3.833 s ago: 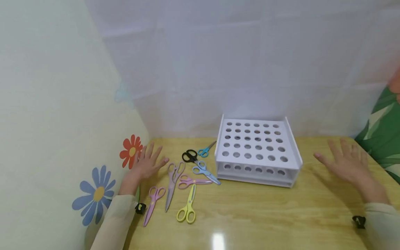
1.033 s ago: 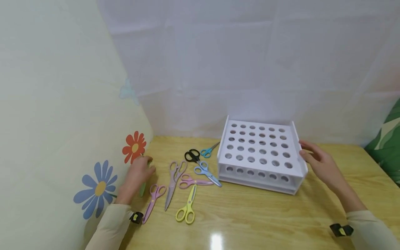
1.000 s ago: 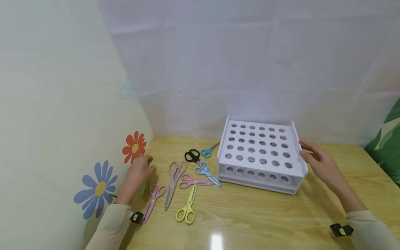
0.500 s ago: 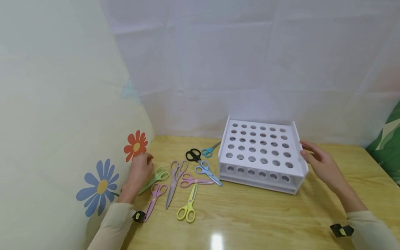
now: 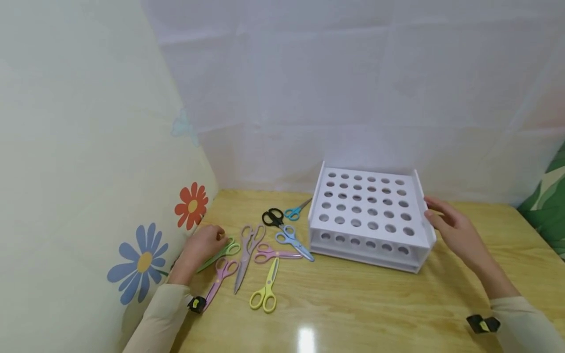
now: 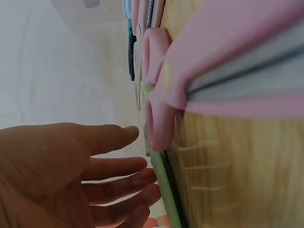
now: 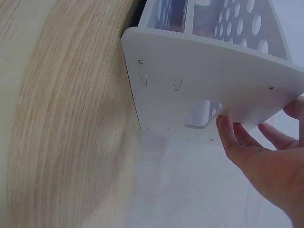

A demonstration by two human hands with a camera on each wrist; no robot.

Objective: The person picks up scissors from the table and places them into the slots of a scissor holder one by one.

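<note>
In the head view my left hand (image 5: 198,247) is low at the left, its fingertips right at the handles of green scissors (image 5: 231,247). The left wrist view shows thumb and fingers apart, loosely bent, beside the green blade (image 6: 166,190), with nothing gripped. Pink scissors (image 5: 218,281) lie just nearer me. My right hand (image 5: 459,238) touches the right side of a white rack (image 5: 348,214) with rows of round holes. In the right wrist view its fingertips rest against the side panel (image 7: 166,104), near a rectangular cut-out.
Left of the rack lie large mauve scissors (image 5: 243,260), a second pink pair (image 5: 269,254), yellow scissors (image 5: 267,291), light blue ones (image 5: 291,239), black-handled ones (image 5: 273,218) and small teal ones (image 5: 293,213). A flower-printed wall (image 5: 110,196) borders the left side.
Both hands were spread wide apart at first; the right has come to the rack's side. The left went over the green scissors, shifted off toward the wall, then came back to their handles.
</note>
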